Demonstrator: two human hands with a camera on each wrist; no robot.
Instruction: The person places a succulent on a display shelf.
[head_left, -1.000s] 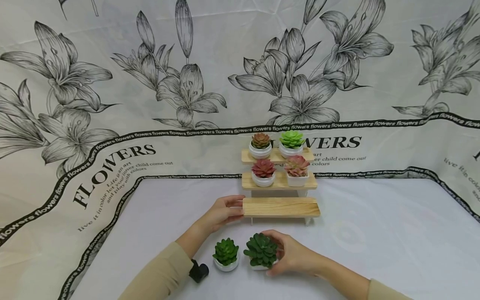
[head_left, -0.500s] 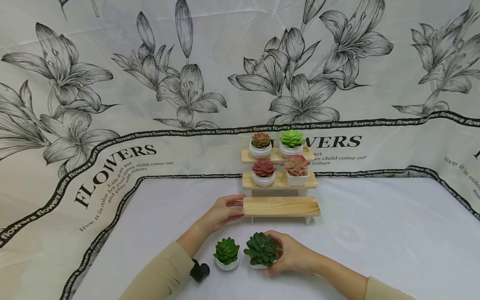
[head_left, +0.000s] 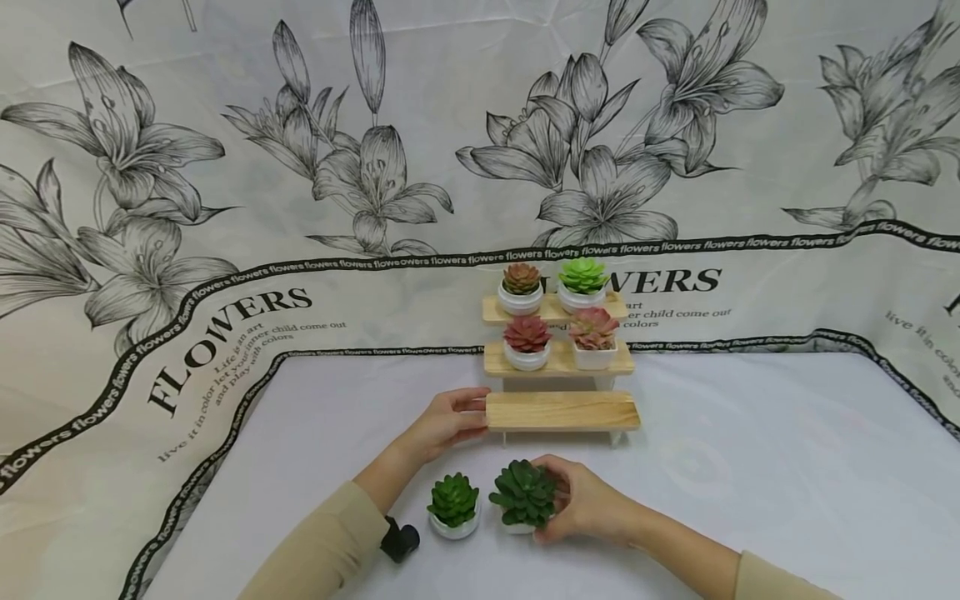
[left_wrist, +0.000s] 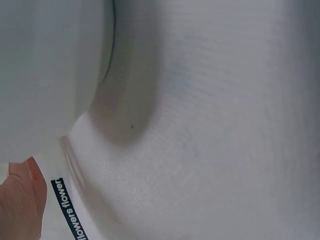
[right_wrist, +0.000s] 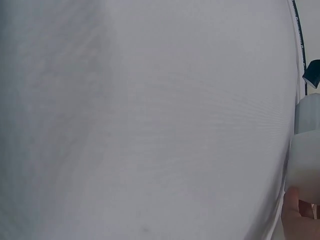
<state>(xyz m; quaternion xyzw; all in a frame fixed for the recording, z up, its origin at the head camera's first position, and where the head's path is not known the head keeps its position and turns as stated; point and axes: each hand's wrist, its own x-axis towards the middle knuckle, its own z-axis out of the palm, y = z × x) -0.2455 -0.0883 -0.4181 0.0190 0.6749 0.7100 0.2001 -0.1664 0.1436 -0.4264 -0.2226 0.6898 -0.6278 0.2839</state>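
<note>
I judge pickup underway: right hand (head_left: 588, 504) grasps the dark green succulent in its white pot (head_left: 523, 497), left hand (head_left: 444, 423) rests relaxed fingers on the bare lowest wooden shelf (head_left: 562, 412); next needs a level lift onto it.

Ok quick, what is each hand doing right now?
Left hand: fingers straight, touching the left end of the bottom wooden shelf, holding nothing.
Right hand: fingers curled round the dark green succulent pot on the table.

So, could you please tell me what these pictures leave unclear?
- Dark green succulent: head view, its pot is mostly hidden by leaves and the right hand.
- Left hand: head view, fingertips hidden behind the bottom shelf end.
- Wrist views: blurred white, only skin slivers.
</note>
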